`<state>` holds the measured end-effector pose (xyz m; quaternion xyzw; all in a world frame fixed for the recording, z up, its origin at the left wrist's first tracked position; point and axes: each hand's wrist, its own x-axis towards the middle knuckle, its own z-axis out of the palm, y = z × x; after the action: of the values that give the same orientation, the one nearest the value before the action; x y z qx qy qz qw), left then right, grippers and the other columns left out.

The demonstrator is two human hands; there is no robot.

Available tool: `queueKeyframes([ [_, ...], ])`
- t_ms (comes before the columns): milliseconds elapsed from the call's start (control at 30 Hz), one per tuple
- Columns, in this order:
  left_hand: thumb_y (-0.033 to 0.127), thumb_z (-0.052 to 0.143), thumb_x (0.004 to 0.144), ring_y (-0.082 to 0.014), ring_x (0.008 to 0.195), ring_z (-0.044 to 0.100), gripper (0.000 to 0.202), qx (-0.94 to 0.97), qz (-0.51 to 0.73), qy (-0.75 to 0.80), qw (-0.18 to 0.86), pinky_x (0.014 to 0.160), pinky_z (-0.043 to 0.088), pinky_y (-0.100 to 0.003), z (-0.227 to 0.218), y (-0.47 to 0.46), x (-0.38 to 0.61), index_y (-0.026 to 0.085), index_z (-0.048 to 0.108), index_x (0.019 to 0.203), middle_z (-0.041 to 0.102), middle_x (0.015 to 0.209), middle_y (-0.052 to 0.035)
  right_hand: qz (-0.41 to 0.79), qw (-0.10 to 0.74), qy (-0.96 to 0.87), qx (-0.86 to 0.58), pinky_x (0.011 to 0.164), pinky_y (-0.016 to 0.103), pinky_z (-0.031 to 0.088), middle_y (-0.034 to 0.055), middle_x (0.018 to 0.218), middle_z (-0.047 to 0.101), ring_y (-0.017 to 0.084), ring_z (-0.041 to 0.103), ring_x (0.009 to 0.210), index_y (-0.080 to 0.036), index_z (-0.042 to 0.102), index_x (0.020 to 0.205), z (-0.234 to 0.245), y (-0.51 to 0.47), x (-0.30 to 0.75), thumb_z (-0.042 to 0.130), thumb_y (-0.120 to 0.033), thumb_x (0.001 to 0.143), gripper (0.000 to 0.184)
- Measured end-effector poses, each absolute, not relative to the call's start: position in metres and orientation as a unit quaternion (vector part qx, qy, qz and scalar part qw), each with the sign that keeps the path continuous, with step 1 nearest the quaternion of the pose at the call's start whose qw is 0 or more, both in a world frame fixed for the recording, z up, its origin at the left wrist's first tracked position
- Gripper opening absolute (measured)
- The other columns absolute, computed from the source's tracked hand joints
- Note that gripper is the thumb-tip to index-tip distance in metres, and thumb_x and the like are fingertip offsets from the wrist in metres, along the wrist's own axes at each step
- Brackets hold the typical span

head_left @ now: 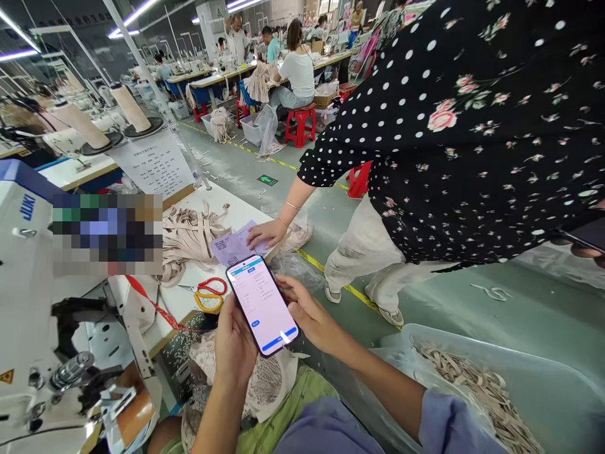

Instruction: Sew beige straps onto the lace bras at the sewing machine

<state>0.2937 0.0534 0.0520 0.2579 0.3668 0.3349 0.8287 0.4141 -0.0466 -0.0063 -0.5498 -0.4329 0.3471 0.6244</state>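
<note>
A smartphone (262, 306) with a lit white-and-blue screen is held upright over my lap. My left hand (235, 343) is closed around its left edge. At its right edge my right hand (309, 312) grips it, fingers behind and thumb near the screen. Just beyond the phone, scissors (210, 295) with red and yellow handles lie on the white table (239, 200). Purple sheets with QR codes (227, 246) lie there too, under another person's hand (267, 233). Beige straps (189, 236) are heaped beside them. Beige lace fabric (267, 384) rests on my lap, partly hidden by my left hand.
A sewing machine (28, 265) stands close on the left, with thread cones (130, 107) behind it. The co-worker in a black floral top (449, 145) leans in from the right. A plastic tub (510, 347) of beige strips sits at lower right. Other workers sit farther back.
</note>
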Motion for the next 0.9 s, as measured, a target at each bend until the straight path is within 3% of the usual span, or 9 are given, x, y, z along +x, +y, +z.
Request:
queueKeyframes([
  [333, 0.039, 0.057, 0.090, -0.0286, 0.134, 0.048, 0.036, 0.270, 0.333, 0.363, 0.827, 0.107, 0.045, -0.038, 0.047, 0.053, 0.292, 0.017, 0.068, 0.116, 0.071, 0.120, -0.0071, 0.339, 0.617, -0.431, -0.565, 0.105, 0.042, 0.044, 0.0128, 0.142, 0.048, 0.025, 0.051, 0.127, -0.026, 0.032, 0.147, -0.004, -0.048, 0.415, 0.041, -0.058, 0.097, 0.060],
  [600, 0.042, 0.058, 0.089, -0.0287, 0.131, 0.052, 0.038, 0.260, 0.336, 0.359, 0.831, 0.106, 0.045, -0.040, 0.041, 0.050, 0.287, 0.019, 0.067, 0.119, 0.069, 0.125, -0.0065, 0.167, 0.507, -0.542, -0.650, 0.115, 0.048, 0.033, 0.0113, 0.147, 0.037, 0.029, 0.036, 0.138, -0.028, 0.039, 0.144, 0.007, -0.045, 0.419, 0.044, -0.056, 0.096, 0.056],
  [900, 0.040, 0.056, 0.091, -0.0277, 0.127, 0.055, 0.037, 0.254, 0.329, 0.375, 0.829, 0.106, 0.045, -0.040, 0.034, 0.045, 0.280, 0.020, 0.067, 0.119, 0.072, 0.119, -0.0058, 0.145, 0.498, -0.563, -0.643, 0.115, 0.047, 0.031, 0.0095, 0.147, 0.035, 0.027, 0.036, 0.138, -0.030, 0.043, 0.141, 0.015, -0.029, 0.424, 0.027, -0.059, 0.099, 0.054],
])
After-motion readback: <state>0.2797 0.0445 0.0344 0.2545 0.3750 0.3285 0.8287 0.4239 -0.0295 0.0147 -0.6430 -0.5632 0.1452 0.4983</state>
